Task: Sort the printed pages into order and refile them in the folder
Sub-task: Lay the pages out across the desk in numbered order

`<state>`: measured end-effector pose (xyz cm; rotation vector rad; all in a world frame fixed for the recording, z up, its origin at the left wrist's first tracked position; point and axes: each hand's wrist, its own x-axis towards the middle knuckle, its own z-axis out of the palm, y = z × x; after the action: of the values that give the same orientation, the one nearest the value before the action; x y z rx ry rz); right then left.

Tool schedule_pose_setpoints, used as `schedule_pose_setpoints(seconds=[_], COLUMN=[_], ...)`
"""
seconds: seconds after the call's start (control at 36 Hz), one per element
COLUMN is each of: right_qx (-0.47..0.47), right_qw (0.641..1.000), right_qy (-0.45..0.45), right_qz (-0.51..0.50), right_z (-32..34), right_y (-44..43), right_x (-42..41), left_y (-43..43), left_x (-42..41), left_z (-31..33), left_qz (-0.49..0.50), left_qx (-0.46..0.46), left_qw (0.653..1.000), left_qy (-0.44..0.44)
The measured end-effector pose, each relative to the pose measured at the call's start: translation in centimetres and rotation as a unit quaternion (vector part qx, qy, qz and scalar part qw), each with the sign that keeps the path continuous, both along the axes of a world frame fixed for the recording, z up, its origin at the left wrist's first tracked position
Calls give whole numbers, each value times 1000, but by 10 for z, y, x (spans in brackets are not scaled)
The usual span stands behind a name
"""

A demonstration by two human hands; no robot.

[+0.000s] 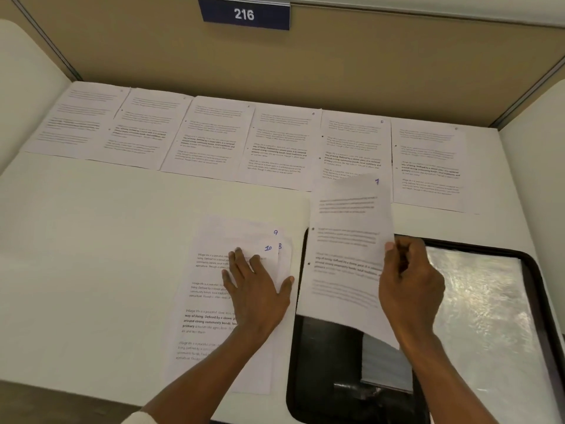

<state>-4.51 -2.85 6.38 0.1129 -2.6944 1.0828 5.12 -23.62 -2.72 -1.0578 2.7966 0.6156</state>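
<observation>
Several printed pages (275, 145) lie side by side in a row along the back of the white desk (91, 240). A small stack of pages (211, 301) marked 9, 10 and 8 lies at the front centre, and my left hand (256, 289) rests flat on it with fingers spread. My right hand (409, 286) pinches the right edge of the page marked 7 (345, 249) and holds it lifted above the open black folder (321, 377). The folder's clear plastic sleeve (480, 301) shows at the right.
Beige cubicle walls enclose the desk at the back and sides, with a blue sign reading 216 (244, 14) on the back wall. The desk's front edge runs near the bottom left. Bare desk surface stretches left of the stack.
</observation>
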Motion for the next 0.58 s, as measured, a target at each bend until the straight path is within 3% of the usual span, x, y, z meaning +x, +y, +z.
schedule_pose_setpoints(seconds=[0.19,0.36,0.47,0.58], right_qx=[-62,-144,-193,-238], right_qw=[997,987,977,964], right_qy=[20,-22,-57,-95], right_qz=[51,66,72,69], right_z=[25,36,39,40], right_y=[0,-18,-41,-69], right_x=[-10,-9,-7,-3], left_y=[-5,-22,-50,-89], left_x=[1,-2,-7,-6], left_z=[-6,9,40,71], left_qz=[8,41,113,157], left_qx=[-11,70,221,375], left_qw=[1000,984,949,888], left_qy=[10,156,195,214])
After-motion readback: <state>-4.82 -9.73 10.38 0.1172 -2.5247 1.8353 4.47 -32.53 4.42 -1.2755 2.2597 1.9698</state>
